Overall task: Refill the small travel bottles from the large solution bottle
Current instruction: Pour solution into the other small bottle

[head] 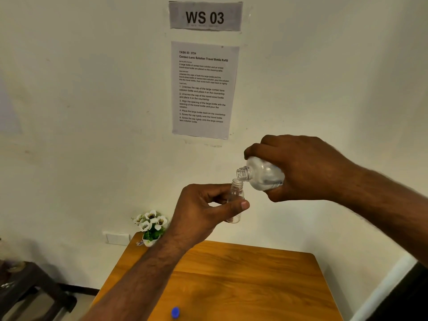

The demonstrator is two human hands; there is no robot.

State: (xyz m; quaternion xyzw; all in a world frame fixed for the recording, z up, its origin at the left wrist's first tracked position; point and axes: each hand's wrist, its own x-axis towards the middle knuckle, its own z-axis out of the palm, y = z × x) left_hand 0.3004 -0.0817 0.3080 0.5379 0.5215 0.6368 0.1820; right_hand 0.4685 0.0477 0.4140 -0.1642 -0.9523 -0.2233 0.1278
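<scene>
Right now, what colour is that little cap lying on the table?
Blue. The cap lies on the wooden table, near its front edge, in the head view.

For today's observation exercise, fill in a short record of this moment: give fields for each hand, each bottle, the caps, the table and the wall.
left hand: left hand pinches the small travel bottle, upright, uncapped
right hand: right hand grips the large solution bottle, tipped, mouth just above the small one's opening
caps: one blue cap lies on the table
table: wooden table, flower pot at its far left corner
wall: WS 03 sign above an instruction sheet
</scene>
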